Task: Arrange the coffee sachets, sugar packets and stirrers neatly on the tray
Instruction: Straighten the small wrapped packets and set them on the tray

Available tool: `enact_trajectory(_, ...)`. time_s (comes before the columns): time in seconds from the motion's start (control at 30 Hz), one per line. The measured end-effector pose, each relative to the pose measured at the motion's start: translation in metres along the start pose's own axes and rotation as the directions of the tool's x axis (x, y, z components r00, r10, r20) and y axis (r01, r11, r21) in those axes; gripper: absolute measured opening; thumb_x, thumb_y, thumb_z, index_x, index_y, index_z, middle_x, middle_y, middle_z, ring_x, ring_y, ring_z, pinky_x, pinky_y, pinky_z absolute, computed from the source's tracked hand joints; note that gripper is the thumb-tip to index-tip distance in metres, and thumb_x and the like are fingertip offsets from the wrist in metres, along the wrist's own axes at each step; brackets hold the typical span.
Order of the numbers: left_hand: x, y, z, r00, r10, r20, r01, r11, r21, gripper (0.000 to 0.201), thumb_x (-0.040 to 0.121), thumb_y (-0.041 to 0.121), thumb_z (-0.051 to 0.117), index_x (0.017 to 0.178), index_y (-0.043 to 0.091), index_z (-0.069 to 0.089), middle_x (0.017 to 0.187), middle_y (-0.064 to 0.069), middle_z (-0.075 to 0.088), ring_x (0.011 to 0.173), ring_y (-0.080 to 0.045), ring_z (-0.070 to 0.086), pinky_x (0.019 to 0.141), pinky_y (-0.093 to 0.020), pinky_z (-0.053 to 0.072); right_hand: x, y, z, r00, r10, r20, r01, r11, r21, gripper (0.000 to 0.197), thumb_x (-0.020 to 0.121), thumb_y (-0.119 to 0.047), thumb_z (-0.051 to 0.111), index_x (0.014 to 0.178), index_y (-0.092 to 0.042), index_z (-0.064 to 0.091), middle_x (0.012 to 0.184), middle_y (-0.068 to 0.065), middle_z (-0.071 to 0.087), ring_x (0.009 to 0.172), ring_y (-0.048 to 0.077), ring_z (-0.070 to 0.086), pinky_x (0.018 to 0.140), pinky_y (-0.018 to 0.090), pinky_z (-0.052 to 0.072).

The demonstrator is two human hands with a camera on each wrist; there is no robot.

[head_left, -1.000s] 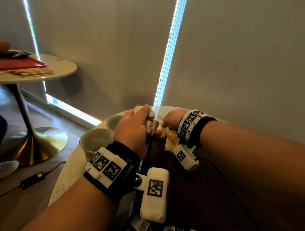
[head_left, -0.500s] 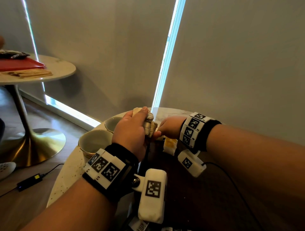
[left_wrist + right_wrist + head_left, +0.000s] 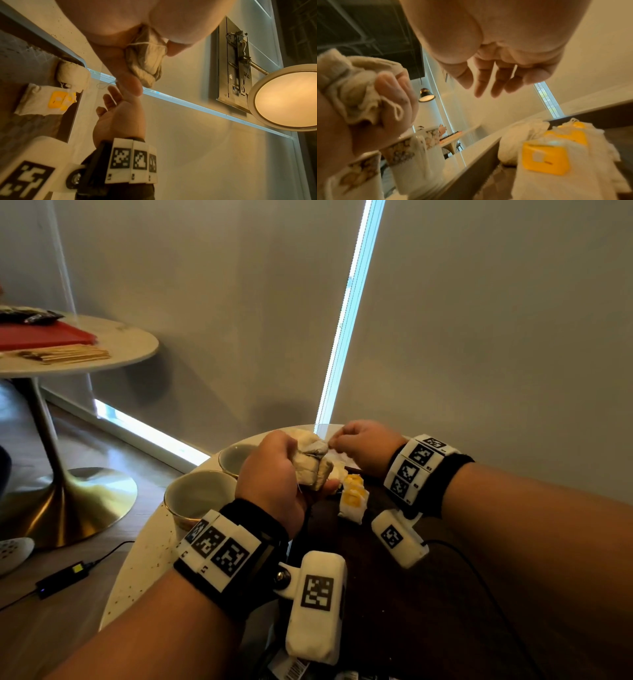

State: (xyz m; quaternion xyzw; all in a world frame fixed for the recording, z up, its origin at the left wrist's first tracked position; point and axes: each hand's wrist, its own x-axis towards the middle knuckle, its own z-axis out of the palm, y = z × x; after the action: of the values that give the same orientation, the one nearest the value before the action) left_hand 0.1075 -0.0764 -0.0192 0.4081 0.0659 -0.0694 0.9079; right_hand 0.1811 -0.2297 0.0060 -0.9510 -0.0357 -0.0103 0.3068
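My left hand [image 3: 274, 474] grips a bundle of beige cloth sachets [image 3: 311, 463] with loose strings, raised over the far edge of the dark tray [image 3: 394, 594]. In the left wrist view the sachet bundle [image 3: 145, 63] is squeezed between thumb and fingers. My right hand [image 3: 363, 446] hovers just right of the bundle's top; its fingers [image 3: 496, 81] hang loose and hold nothing. Two white sachets with yellow labels [image 3: 352, 501] lie on the tray below both hands, and a plain beige sachet [image 3: 73, 75] lies beside them at the tray's rim [image 3: 51, 44].
Two gold-rimmed cups [image 3: 200, 494] [image 3: 236, 455] stand on the white round table left of the tray. Barcoded packets [image 3: 291, 669] show at the bottom edge. A second table at the far left bears a red tray [image 3: 44, 335], wooden stirrers [image 3: 68, 356] and dark packets [image 3: 30, 316]. A cabled power adapter [image 3: 61, 577] lies on the floor.
My right hand has risen from beside the yellow-labelled sachets to the top of the bundle. My left hand still grips the bundle in about the same place.
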Motion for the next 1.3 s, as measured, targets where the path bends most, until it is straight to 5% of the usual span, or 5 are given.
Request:
enact_trajectory(0.23, 0.002, -0.009, -0.003, 0.983, 0.159, 0.089, -0.175, 0.96, 0.219, 0.018, 0.097, 0.007, 0.046, 0.082, 0.009, 0.057, 0.081, -0.009, 0.059, 0.076, -0.028, 0.06, 0.069, -0.045, 0.058, -0.012, 0.001, -0.009, 0.984, -0.092, 0.151, -0.032, 0.748, 0.662, 0.025, 0.089, -0.024, 0.066, 0.103, -0.004, 0.068, 0.08, 0.005, 0.064, 0.07, 0.018, 0.057, 0.059, 0.029, 0.043)
enact_trajectory(0.4, -0.003, -0.009, 0.0, 0.989, 0.121, 0.086, -0.14, 0.954, 0.263, 0.008, 0.1, 0.015, 0.054, 0.101, 0.01, 0.059, 0.091, -0.012, 0.065, 0.073, -0.022, 0.065, 0.049, -0.028, 0.053, -0.017, -0.001, -0.006, 0.948, -0.187, 0.257, -0.031, 0.751, 0.659, 0.016, 0.086, -0.003, 0.066, 0.102, -0.006, 0.068, 0.083, 0.01, 0.067, 0.066, 0.018, 0.061, 0.054, 0.026, 0.048)
enact_trajectory(0.93, 0.003, -0.01, -0.004, 0.993, 0.108, 0.046, -0.117, 0.951, 0.287, 0.01, 0.099, 0.027, 0.061, 0.098, 0.018, 0.064, 0.091, -0.01, 0.068, 0.07, -0.02, 0.063, 0.046, -0.026, 0.049, -0.027, -0.002, -0.012, 0.96, -0.209, 0.189, -0.016, 0.631, 0.776, 0.023, 0.066, 0.003, 0.065, 0.082, -0.011, 0.056, 0.078, 0.008, 0.063, 0.073, 0.025, 0.062, 0.065, 0.038, 0.05)
enact_trajectory(1.13, 0.0, -0.009, -0.003, 0.997, 0.058, 0.051, -0.064, 0.989, 0.131, 0.01, 0.095, 0.014, 0.063, 0.103, 0.019, 0.062, 0.098, -0.004, 0.058, 0.077, -0.013, 0.058, 0.047, -0.017, 0.048, -0.029, -0.005, -0.011, 0.976, -0.172, 0.13, 0.034, 0.719, 0.694, 0.025, 0.083, 0.013, 0.063, 0.095, -0.01, 0.066, 0.089, 0.009, 0.068, 0.077, 0.026, 0.068, 0.068, 0.039, 0.057)
enact_trajectory(1.3, -0.001, -0.004, 0.002, 0.998, -0.051, 0.045, 0.047, 0.996, 0.08, 0.025, 0.094, 0.036, 0.057, 0.098, 0.013, 0.065, 0.089, -0.008, 0.061, 0.077, -0.024, 0.06, 0.049, -0.028, 0.052, -0.03, -0.005, -0.019, 0.993, -0.083, 0.086, 0.003, 0.737, 0.676, 0.02, 0.09, 0.008, 0.059, 0.095, -0.007, 0.071, 0.093, 0.013, 0.072, 0.078, 0.029, 0.072, 0.068, 0.042, 0.061)
